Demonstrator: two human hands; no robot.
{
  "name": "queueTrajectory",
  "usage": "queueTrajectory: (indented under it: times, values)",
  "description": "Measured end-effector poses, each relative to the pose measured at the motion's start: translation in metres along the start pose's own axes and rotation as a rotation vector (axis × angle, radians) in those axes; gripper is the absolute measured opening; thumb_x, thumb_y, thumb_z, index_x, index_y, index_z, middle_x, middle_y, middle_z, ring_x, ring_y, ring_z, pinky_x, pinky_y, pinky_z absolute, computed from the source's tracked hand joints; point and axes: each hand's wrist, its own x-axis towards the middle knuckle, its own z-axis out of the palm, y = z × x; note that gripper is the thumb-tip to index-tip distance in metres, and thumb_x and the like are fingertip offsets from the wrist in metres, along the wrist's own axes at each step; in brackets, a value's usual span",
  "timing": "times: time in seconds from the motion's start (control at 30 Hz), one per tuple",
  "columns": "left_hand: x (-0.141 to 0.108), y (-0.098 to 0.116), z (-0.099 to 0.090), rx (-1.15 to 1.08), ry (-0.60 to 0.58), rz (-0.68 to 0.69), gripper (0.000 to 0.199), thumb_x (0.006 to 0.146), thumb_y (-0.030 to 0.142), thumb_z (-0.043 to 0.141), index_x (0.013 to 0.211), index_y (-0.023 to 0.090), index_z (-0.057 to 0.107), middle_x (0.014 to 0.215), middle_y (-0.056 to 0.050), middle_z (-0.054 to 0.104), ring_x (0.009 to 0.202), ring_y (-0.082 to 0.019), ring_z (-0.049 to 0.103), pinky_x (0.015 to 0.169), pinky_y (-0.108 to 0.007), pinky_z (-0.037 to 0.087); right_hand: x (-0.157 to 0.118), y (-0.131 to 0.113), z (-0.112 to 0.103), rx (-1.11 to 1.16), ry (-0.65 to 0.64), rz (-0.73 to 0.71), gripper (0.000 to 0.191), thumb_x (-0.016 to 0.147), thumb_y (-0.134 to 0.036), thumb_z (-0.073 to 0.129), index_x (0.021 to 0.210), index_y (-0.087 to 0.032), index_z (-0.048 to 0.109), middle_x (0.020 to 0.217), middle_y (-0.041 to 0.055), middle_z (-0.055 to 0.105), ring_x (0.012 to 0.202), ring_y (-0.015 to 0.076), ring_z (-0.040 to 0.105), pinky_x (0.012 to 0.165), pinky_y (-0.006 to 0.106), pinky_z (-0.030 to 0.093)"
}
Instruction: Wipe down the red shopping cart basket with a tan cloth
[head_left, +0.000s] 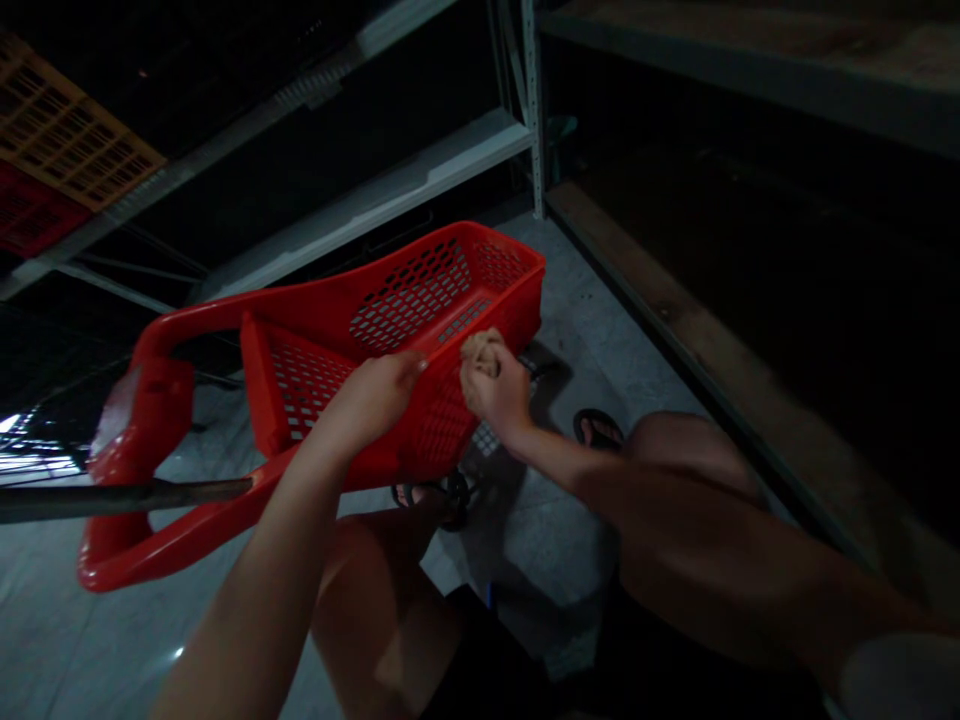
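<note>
A red plastic shopping cart point(337, 275) with perforated walls stands tilted across the view in front of me, its basket showing nothing inside. My left hand point(379, 395) is closed over the near rim of the basket, the fingers partly hidden behind it. Bunched in my right hand point(506, 395) is a crumpled beige cloth point(480, 355), pressed against the outer side of the basket near its rim. The cart's thick looped handle point(112, 540) is at the left.
Metal shelving point(420, 185) runs behind the cart, with a yellow crate point(75, 125) and a red crate point(34, 210) at upper left. A wooden-edged shelf point(675, 320) lies on the right. A dark pole point(120, 498) crosses the handle. My sandalled feet are on the grey tiled floor point(577, 300).
</note>
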Motion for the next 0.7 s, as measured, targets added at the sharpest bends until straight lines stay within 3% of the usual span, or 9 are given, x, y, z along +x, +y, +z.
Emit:
queueTrajectory:
  times: [0.1, 0.2, 0.37, 0.6, 0.7]
  values:
    - [0.003, -0.005, 0.003, 0.008, 0.018, -0.011, 0.042, 0.102, 0.036, 0.036, 0.103, 0.018, 0.074, 0.112, -0.014, 0.080, 0.108, -0.028, 0.074, 0.095, -0.033, 0.052, -0.047, 0.004, 0.022, 0.035, -0.173, 0.011, 0.006, 0.069, -0.028, 0.064, 0.075, -0.030, 0.063, 0.071, -0.0040, 0.068, 0.069, 0.0233, 0.065, 0.068, 0.039, 0.055]
    - [0.005, -0.010, 0.005, -0.038, 0.044, -0.001, 0.041, 0.102, 0.037, 0.038, 0.102, 0.018, 0.075, 0.108, -0.013, 0.080, 0.101, -0.026, 0.074, 0.091, -0.031, 0.052, -0.051, 0.006, 0.029, 0.079, -0.213, 0.046, 0.013, 0.069, -0.028, 0.063, 0.081, -0.029, 0.069, 0.075, -0.0032, 0.073, 0.071, 0.0240, 0.068, 0.066, 0.038, 0.055]
    - [0.004, -0.011, 0.005, -0.069, 0.081, -0.023, 0.039, 0.101, 0.035, 0.042, 0.103, 0.017, 0.077, 0.106, -0.013, 0.081, 0.100, -0.027, 0.074, 0.091, -0.031, 0.052, 0.000, 0.010, 0.017, 0.125, -0.068, 0.042, 0.022, 0.070, -0.030, 0.063, 0.088, -0.022, 0.072, 0.087, 0.0028, 0.077, 0.080, 0.0226, 0.070, 0.075, 0.035, 0.055]
    - [0.000, -0.010, 0.005, -0.050, 0.068, -0.017, 0.039, 0.102, 0.038, 0.042, 0.105, 0.020, 0.076, 0.104, -0.013, 0.081, 0.101, -0.028, 0.075, 0.092, -0.033, 0.052, 0.113, 0.018, -0.027, 0.091, 0.382, 0.019, 0.017, 0.070, -0.017, 0.056, 0.085, -0.021, 0.063, 0.084, -0.0001, 0.070, 0.082, 0.0186, 0.065, 0.082, 0.034, 0.054]
    - [-0.001, -0.010, 0.005, -0.033, 0.048, -0.011, 0.041, 0.103, 0.038, 0.039, 0.105, 0.019, 0.075, 0.104, -0.014, 0.080, 0.099, -0.029, 0.075, 0.089, -0.034, 0.053, 0.114, 0.019, -0.029, -0.022, 0.387, -0.068, 0.015, 0.072, -0.015, 0.058, 0.085, -0.023, 0.056, 0.083, -0.0012, 0.065, 0.082, 0.0180, 0.062, 0.086, 0.035, 0.053]
